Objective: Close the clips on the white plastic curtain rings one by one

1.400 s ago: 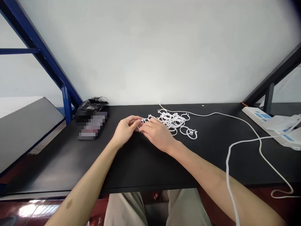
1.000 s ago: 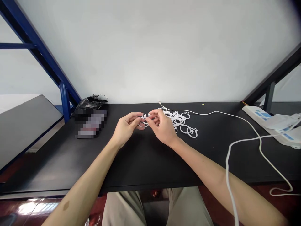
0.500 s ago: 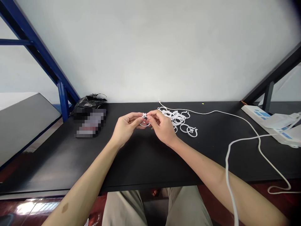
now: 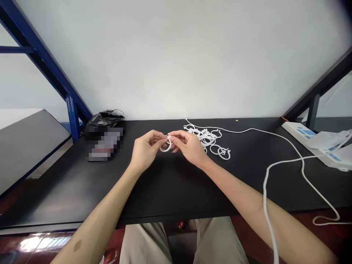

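My forearms cross the front edge of the black desk [image 4: 165,190] and meet over its middle, just left of the pile of rings [image 4: 205,137]. There my left hand [image 4: 145,150] and my right hand [image 4: 189,146] share one white plastic ring [image 4: 165,147], held a little off the desk as far as I can tell. Each grip is pinched on it, thumb and forefinger closed on the rim. The left takes the ring's left side and the right takes the top, where the ring's ends seem to meet. My other fingers curl loosely.

As I judge it, the step in hand is working that joint with the fingertips. Whether the ends are snapped together or apart is too small to tell. The next move calls for a steady left pinch so the ring cannot twist. It also calls for a small, precise press from the right fingertips at the joint, not force from the wrist.

Just right of the pile and nearer me lie two loose rings [image 4: 224,153], touching each other. A white cord [image 4: 264,190] starts at the pile's far side, trails right and loops off the front edge. Well left of the pile, by the wall, sits a crumpled black plastic bag [image 4: 106,118].
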